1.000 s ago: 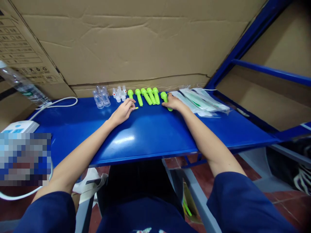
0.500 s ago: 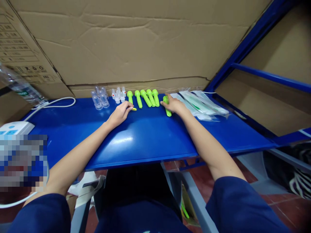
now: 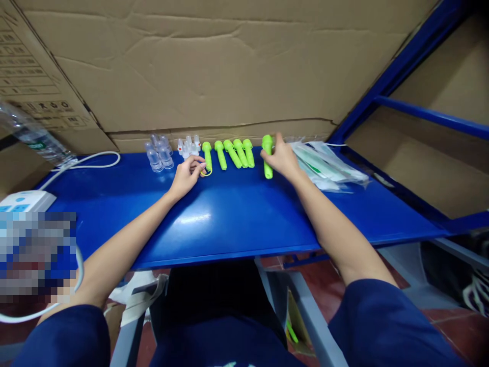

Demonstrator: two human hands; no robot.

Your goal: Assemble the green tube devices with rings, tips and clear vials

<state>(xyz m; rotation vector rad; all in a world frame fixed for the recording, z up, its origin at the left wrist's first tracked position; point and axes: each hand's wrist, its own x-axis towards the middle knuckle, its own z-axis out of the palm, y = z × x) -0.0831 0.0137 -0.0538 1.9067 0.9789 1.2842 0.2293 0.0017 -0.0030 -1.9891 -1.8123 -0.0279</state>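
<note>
Nearest me, past the worker's lap, a bare stretch of blue tabletop (image 3: 237, 216) runs up to where both hands are busy. The left hand (image 3: 185, 177) has its fingers drawn narrow, pinching a thin yellow ring (image 3: 207, 174) that shows as an open curve in front of the lower end of the leftmost handle in the row. The right hand (image 3: 286, 159), well apart from it, holds a lime-green handle (image 3: 268, 162) by its side, thumb on one flank and fingers around the other, knobbed end pointing away; whether it is clear of the surface, I can't tell.

I judge the step in hand to be handling one ring and one handle, a hand to each; the next move seems to call for a steady right grip and keeping the ring's opening free of the left fingers.

Beyond, a row of five handles (image 3: 232, 154) lies between the hands, with clear caps (image 3: 156, 157) to its left and plastic sleeves (image 3: 324, 168) to its right.

Half a second ago the ring showed only as a short strip and the right fingers hid more of the handle's knob; now the handle sits slightly farther back. The row looks unmoved.
</note>
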